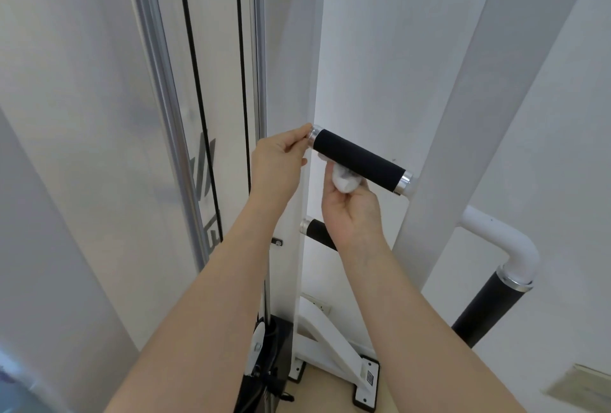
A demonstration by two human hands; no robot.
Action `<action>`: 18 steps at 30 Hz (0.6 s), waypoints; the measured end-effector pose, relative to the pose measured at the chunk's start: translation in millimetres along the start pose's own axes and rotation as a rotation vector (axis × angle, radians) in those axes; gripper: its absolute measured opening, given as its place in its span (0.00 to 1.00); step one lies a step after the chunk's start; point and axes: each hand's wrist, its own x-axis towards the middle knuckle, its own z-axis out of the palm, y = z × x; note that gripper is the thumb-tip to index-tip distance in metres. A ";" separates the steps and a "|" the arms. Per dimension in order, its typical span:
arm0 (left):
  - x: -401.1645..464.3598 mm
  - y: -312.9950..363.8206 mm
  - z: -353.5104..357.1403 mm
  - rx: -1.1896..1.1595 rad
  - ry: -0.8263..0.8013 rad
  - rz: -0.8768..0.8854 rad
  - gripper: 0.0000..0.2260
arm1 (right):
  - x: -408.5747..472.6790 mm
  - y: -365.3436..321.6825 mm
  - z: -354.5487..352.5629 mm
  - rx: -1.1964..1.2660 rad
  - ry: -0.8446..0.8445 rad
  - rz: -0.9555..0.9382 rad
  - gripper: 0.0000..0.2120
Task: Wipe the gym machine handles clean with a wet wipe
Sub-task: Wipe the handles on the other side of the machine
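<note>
Two bare forearms rise from the bottom edge, nearest the lens, both reaching up toward the white machine frame point(429, 134). Left hand point(277, 164): fingers curled, thumb and fingertips pinching the chrome end cap point(313, 135) at the left end of the upper handle point(358, 161). Right hand point(352, 214): palm toward the camera, fingers curled round a bunched white wet wipe point(345, 181), which is pressed up against the underside of the upper handle, near its middle. Upper handle is a black foam grip, tilted down to the right, running between two white uprights, with a chrome collar at each end. A lower handle point(315, 232) of the same kind sits beneath it, mostly hidden behind the right wrist. Far right, a third black grip point(481, 310) hangs from a curved white tube point(506, 240). Left of the hands, two black cables point(198, 88) run vertically beside a chrome guide rail point(165, 95). Below, black-capped frame feet point(365, 379) rest on a tan floor.
</note>
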 end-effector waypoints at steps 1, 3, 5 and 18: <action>0.2 0.1 0.4 0.003 0.002 0.001 0.11 | 4.3 4.3 1.8 -0.052 -0.043 0.001 0.12; 0.2 0.6 0.2 0.000 0.005 0.005 0.11 | 14.2 15.9 7.3 -0.194 -0.066 0.015 0.12; 0.4 0.9 -1.6 -0.011 0.005 0.007 0.12 | 18.1 20.2 9.8 -0.265 -0.058 0.017 0.15; 2.0 1.2 -2.4 0.052 0.005 0.008 0.11 | 6.3 18.7 15.6 -0.071 0.070 0.107 0.11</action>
